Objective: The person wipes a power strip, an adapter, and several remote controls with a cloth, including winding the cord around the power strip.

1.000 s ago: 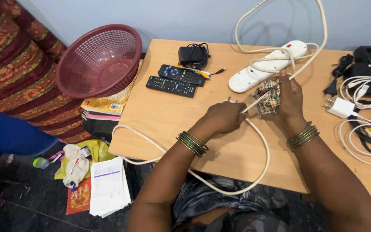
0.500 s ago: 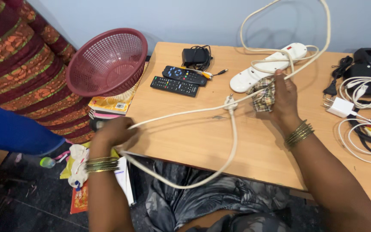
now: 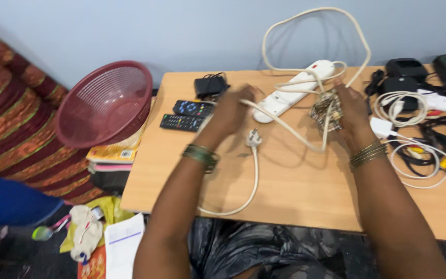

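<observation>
My left hand point(image 3: 231, 111) grips the cream cable point(image 3: 285, 129) at mid-table, while my right hand point(image 3: 348, 111) at two o'clock pinches its wound coil point(image 3: 326, 109). I judge the high loop could snag the power strip point(image 3: 295, 90) and drag it, or the dangling plug point(image 3: 253, 138) could catch the table point(image 3: 295, 201) edge.

Head cam, looks down, close over table point(image 3: 285, 206).
</observation>
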